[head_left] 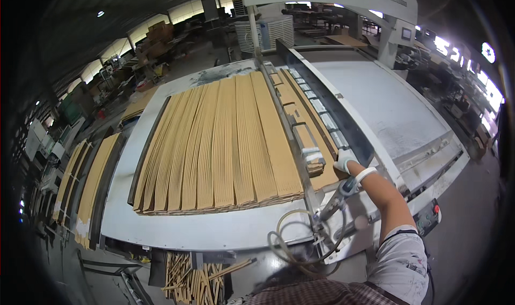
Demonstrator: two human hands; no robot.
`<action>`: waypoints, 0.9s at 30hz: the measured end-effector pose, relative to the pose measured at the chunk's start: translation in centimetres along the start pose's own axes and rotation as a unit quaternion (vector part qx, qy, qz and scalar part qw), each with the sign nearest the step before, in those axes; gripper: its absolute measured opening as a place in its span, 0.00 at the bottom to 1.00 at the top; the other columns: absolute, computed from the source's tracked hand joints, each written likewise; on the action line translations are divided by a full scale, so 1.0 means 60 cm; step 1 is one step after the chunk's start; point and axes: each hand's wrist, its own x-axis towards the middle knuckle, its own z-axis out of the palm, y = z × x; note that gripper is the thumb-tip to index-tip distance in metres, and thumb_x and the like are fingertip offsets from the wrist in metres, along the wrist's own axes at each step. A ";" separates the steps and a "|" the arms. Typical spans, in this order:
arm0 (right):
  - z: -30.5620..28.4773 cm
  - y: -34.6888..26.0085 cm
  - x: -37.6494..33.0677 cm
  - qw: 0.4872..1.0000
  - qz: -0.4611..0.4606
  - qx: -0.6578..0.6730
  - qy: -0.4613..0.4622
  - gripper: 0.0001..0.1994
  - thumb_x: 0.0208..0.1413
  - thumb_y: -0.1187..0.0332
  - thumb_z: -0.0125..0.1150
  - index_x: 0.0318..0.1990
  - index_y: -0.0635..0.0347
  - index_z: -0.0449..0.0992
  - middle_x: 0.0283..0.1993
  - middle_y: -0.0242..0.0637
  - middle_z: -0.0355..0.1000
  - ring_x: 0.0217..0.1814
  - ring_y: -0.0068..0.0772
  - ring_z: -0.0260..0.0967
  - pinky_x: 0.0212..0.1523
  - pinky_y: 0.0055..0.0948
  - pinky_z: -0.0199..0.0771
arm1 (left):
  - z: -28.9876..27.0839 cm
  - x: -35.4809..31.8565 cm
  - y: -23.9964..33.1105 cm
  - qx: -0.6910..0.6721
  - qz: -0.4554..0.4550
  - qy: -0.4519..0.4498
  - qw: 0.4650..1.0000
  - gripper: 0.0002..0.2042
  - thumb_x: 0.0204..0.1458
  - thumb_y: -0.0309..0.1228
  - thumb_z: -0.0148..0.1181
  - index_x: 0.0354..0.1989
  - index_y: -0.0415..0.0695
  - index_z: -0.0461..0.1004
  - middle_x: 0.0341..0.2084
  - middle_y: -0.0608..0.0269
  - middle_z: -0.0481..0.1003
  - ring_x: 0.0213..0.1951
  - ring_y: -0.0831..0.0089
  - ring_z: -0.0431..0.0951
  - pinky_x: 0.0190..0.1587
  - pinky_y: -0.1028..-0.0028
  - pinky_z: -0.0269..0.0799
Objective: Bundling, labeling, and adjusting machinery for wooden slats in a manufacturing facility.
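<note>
Smooth white worktop (120, 208) carries ridged rows of tan strips (220, 144); right hand (345, 160), fabric-gloved, meets flat board (322, 180); grip indeterminable.

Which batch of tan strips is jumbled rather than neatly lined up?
The heap at the picture's lower edge: its strips cross at angles, while the batch on the white table lies lined up.

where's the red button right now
In the head view, the red button is at lower right, on the dark control box, just right of the person's right forearm.
</note>
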 end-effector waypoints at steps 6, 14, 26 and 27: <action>-0.098 0.024 -0.060 0.981 -0.047 0.161 -0.098 0.21 0.38 0.61 0.70 0.39 0.67 0.80 0.33 0.50 0.79 0.34 0.41 0.80 0.36 0.35 0.79 | 0.116 -0.172 0.187 0.078 0.190 -0.201 0.958 0.22 0.67 0.43 0.44 0.57 0.38 0.72 0.53 0.57 0.74 0.54 0.68 0.72 0.57 0.67 0.67; -0.267 0.118 -0.534 0.860 0.018 0.372 -0.349 0.10 0.54 0.65 0.65 0.28 0.64 0.79 0.23 0.34 0.75 0.19 0.19 0.69 0.18 0.22 0.68 | 0.455 -0.288 0.456 -0.025 0.181 -0.522 0.833 0.25 0.66 0.38 0.47 0.68 0.39 0.59 0.63 0.54 0.66 0.64 0.63 0.65 0.66 0.64 0.59; -0.174 0.392 -1.097 0.909 0.133 0.305 -0.251 0.24 0.50 0.63 0.73 0.52 0.67 0.75 0.41 0.39 0.79 0.48 0.25 0.73 0.53 0.29 0.72 | 0.808 -0.297 0.443 -0.472 -0.066 -0.540 0.694 0.13 0.68 0.40 0.43 0.36 0.45 0.68 0.20 0.69 0.65 0.23 0.74 0.66 0.31 0.72 0.64; -0.185 0.356 -1.089 0.915 0.193 0.279 -0.217 0.25 0.50 0.63 0.73 0.54 0.66 0.74 0.41 0.38 0.79 0.46 0.25 0.74 0.51 0.29 0.74 | 0.805 -0.372 0.432 -0.390 -0.059 -0.514 0.761 0.14 0.69 0.38 0.42 0.35 0.43 0.69 0.22 0.68 0.67 0.27 0.74 0.69 0.37 0.72 0.68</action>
